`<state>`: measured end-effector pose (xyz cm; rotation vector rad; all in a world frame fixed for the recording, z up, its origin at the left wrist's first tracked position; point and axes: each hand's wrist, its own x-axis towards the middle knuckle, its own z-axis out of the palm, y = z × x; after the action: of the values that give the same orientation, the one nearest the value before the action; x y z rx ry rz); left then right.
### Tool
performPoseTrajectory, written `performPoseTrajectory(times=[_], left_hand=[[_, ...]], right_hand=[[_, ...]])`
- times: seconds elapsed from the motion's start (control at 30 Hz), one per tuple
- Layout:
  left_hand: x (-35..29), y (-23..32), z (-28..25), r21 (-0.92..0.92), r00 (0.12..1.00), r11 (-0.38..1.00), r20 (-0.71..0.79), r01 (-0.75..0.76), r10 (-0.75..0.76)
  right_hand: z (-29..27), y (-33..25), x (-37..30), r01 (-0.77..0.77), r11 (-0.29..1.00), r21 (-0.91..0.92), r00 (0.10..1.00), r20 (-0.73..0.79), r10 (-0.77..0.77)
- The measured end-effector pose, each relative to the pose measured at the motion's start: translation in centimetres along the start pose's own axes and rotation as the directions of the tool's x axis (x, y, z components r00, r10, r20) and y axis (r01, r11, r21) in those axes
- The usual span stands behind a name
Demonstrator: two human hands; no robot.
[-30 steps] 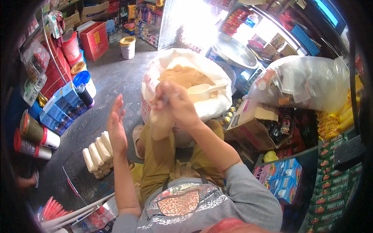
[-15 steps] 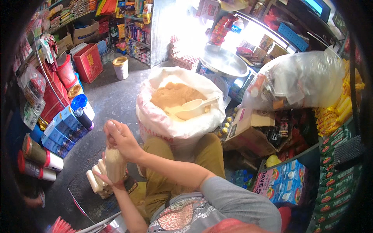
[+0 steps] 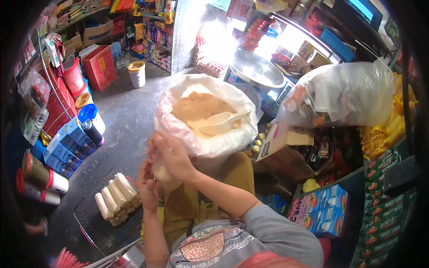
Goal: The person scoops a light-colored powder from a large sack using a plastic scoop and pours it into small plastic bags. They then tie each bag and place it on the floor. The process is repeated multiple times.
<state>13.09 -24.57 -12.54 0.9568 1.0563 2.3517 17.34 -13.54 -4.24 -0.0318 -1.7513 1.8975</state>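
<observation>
My right hand (image 3: pixel 169 154) is closed around the gathered neck of a small clear plastic bag (image 3: pixel 166 175), filled with pale tan sugar-like grains, which hangs over my knee. Close against it, my left hand (image 3: pixel 147 181) has its fingers curled up at the bag's top; the neck itself is mostly hidden. Just ahead stands a large white woven sack (image 3: pixel 203 151), its mouth rolled open. Inside lie the light brown grains (image 3: pixel 203 107) with a cream plastic scoop (image 3: pixel 216 124) resting on them. Left of my legs, several filled bags (image 3: pixel 117 196) are stacked in rows.
The filled bags sit in a dark wire basket (image 3: pixel 82 219) on the floor. A weighing scale with a metal pan (image 3: pixel 257 69) stands beyond the sack. An open carton (image 3: pixel 286 149) and boxed drink packs (image 3: pixel 324 210) flank my right. Blue boxes (image 3: pixel 69 145) and tubs line the left.
Both hands have moved right and slightly forward, carrying the filled bag from above the basket to over my knee. My left hand has shifted from the bag's side to its top.
</observation>
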Motion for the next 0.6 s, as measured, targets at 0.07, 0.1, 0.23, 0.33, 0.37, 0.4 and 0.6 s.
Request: performPoseTrajectory(times=[0.07,0.1,0.23,0.33,0.37,0.4,0.6], left_hand=[[1.4,1.1,1.4,0.278,0.998,0.96,-0.045,-0.021,0.035],[2.2,1.5,1.9,0.412,0.996,0.911,-0.06,-0.03,0.06],[4.8,2.3,3.2,0.376,0.97,0.912,-0.108,-0.163,0.218],[5.0,2.3,4.2,0.319,0.966,0.936,-0.158,-0.147,0.205],[5.0,2.0,4.8,0.324,0.963,0.937,-0.184,-0.131,0.198],[5.1,1.7,5.4,0.33,0.959,0.937,-0.21,-0.114,0.191],[6.3,1.4,6.0,0.35,0.969,0.915,-0.063,-0.201,0.238]], right_hand=[[-0.2,0.7,-0.3,0.183,0.966,-0.183,0.981,-0.032,-0.192],[-0.4,0.4,-0.1,0.299,0.906,-0.299,0.943,-0.05,-0.328],[-1.4,-1.1,-1.0,0.382,0.731,-0.565,0.857,-0.079,-0.509],[-3.0,-2.4,-2.8,0.262,0.75,-0.608,0.951,0.028,-0.309],[-3.5,-2.6,-3.0,0.22,0.78,-0.585,0.959,-0.018,-0.284],[-4.2,-2.7,-2.9,0.179,0.809,-0.559,0.964,-0.062,-0.257],[-5.5,-4.0,-2.7,0.313,0.776,-0.547,0.923,-0.019,-0.385]])
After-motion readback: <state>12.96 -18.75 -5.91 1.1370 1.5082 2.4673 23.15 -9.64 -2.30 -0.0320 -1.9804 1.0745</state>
